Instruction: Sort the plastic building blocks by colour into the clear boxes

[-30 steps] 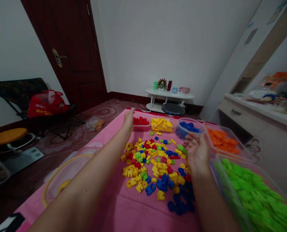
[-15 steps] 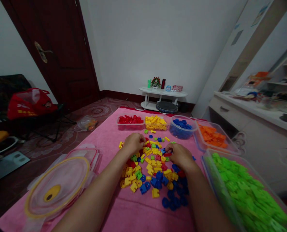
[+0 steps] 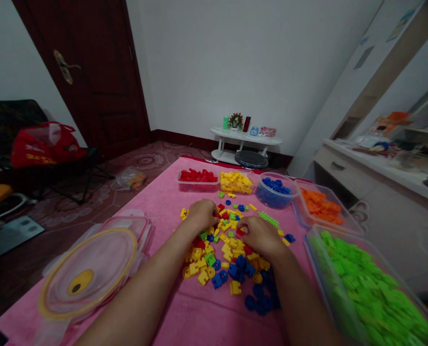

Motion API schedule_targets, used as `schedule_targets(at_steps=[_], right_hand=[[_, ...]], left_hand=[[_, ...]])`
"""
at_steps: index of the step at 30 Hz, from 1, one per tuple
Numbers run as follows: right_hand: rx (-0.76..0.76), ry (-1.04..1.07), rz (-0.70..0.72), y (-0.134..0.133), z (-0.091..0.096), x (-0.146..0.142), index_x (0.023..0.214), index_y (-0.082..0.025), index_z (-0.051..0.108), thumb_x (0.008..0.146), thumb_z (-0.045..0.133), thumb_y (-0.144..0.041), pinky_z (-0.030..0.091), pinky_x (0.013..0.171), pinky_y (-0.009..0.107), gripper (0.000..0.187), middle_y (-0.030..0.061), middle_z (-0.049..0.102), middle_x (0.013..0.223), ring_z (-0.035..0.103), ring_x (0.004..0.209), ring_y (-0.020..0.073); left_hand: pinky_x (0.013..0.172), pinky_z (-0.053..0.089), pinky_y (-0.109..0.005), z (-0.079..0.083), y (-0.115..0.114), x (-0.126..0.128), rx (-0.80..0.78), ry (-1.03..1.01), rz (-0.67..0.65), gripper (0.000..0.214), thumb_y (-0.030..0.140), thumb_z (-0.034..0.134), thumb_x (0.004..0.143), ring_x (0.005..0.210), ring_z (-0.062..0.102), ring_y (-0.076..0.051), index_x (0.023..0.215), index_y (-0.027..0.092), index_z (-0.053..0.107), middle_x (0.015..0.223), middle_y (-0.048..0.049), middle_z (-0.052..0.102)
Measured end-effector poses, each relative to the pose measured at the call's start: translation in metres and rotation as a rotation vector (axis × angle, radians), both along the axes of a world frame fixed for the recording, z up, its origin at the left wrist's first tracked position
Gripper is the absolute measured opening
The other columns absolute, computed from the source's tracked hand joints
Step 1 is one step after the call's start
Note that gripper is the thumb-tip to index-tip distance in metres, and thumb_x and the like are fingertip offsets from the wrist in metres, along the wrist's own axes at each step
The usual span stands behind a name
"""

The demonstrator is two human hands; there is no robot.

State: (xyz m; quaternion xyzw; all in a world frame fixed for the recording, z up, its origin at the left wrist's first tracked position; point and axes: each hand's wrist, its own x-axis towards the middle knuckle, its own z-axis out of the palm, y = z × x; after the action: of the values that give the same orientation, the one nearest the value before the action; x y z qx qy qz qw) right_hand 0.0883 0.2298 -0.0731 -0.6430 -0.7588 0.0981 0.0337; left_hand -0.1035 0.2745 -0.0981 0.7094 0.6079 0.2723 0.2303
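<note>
A loose pile of toy building bricks (image 3: 228,250), yellow, blue, green and red, is spread over the pink cloth. My left hand (image 3: 202,215) reaches into the far left of the pile with its fingers curled down. Its fingertips are partly hidden, and I cannot make out what they hold; red bricks lie close to them. On the other side, my right hand (image 3: 260,232) pinches a red brick (image 3: 240,232) between thumb and fingers, low over the middle of the pile. Blue wheel-like pieces (image 3: 260,303) lie near my right forearm.
Along the back stand containers of red bricks (image 3: 198,187), yellow bricks (image 3: 236,183) and blue bricks (image 3: 276,185). Boxes of orange bricks (image 3: 322,206) and green bricks (image 3: 372,283) line the right side. Clear lids (image 3: 91,269) lie at left on the pink cloth (image 3: 195,312).
My right hand has moved left across the pile and now has a red brick in its fingers. Green pieces at the right show more fully. My left hand stays about the same place.
</note>
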Motion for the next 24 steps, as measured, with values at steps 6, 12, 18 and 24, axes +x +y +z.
schedule_targets(at_steps=[6, 12, 18, 24], right_hand=[[-0.011, -0.085, 0.059, 0.002, -0.007, 0.002, 0.097, -0.033, 0.07, 0.067, 0.06, -0.018, 0.037, 0.067, 0.029, 0.035, 0.0029, 0.07, 0.092, 0.062, 0.089, 0.0226], [-0.019, -0.09, 0.072, 0.001, -0.004, 0.003, 0.089, -0.035, 0.071, 0.065, 0.058, -0.013, 0.037, 0.069, 0.028, 0.035, 0.0011, 0.069, 0.095, 0.061, 0.091, 0.0218], [0.075, 0.125, 0.05, 0.004, -0.006, 0.008, 0.082, -0.022, 0.064, 0.074, 0.055, -0.025, 0.034, 0.064, 0.026, 0.012, 0.0037, 0.066, 0.083, 0.058, 0.079, 0.0177], [-0.085, 1.21, -0.273, 0.016, -0.011, 0.013, 0.073, -0.019, 0.053, 0.076, 0.05, -0.044, 0.032, 0.047, 0.022, 0.025, -0.002, 0.053, 0.058, 0.043, 0.047, 0.0106]], left_hand=[[0.052, 0.039, -0.022, -0.001, 0.011, 0.006, -0.097, -0.454, 0.085, 0.012, 0.023, 0.067, 0.061, 0.052, 0.051, -0.012, 0.056, 0.015, 0.059, 0.054, -0.0012, 0.057], [0.046, 0.039, -0.016, 0.0, 0.012, 0.015, -0.397, -1.201, 0.073, 0.011, 0.023, 0.06, 0.068, 0.053, 0.055, -0.009, 0.073, 0.014, 0.059, 0.064, -0.0024, 0.06], [0.063, 0.043, -0.023, -0.017, 0.011, 0.025, 0.018, -0.511, -0.036, 0.003, 0.015, 0.065, 0.063, 0.064, 0.055, -0.014, 0.065, 0.017, 0.064, 0.064, -0.0011, 0.059], [0.074, 0.043, -0.025, -0.016, 0.0, 0.029, 0.167, -0.187, -0.042, 0.018, 0.003, 0.065, 0.057, 0.072, 0.057, -0.018, 0.054, 0.021, 0.062, 0.072, -0.0026, 0.053]])
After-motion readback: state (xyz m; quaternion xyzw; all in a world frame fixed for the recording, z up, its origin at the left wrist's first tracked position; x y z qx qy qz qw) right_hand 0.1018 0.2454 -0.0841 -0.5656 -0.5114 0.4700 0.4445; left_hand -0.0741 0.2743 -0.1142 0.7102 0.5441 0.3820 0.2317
